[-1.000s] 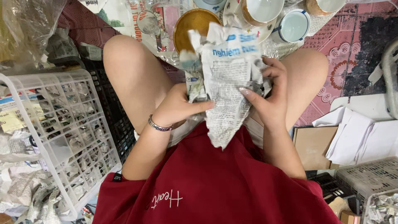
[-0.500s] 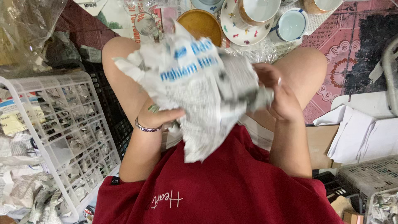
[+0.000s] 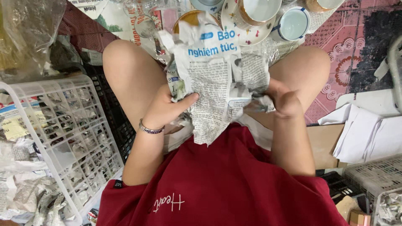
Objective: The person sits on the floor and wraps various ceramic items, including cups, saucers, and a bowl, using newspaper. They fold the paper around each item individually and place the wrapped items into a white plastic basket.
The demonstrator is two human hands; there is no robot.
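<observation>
A crumpled sheet of newspaper was held up over the lap, between the bare knees, by both hands. The left hand was pressed against the sheet's left edge, its fingers partly closed and the thumb laid across the printed side, so that the paper was pinched there. The right hand was closed into a tight grip on the bunched right side of the same sheet; what, if anything, was wrapped inside the paper could not be told. A metal bracelet was worn on the left wrist, and a dark red shirt filled the lower middle of the view. Beyond the knees, on newspaper spread over the floor, a flowered saucer with a cup on it, a small white cup with a blue rim and a brownish bowl partly hidden behind the sheet were seen. A white plastic basket holding paper-wrapped pieces stood just beside the left leg, and folded white paper was lying near the right leg.
</observation>
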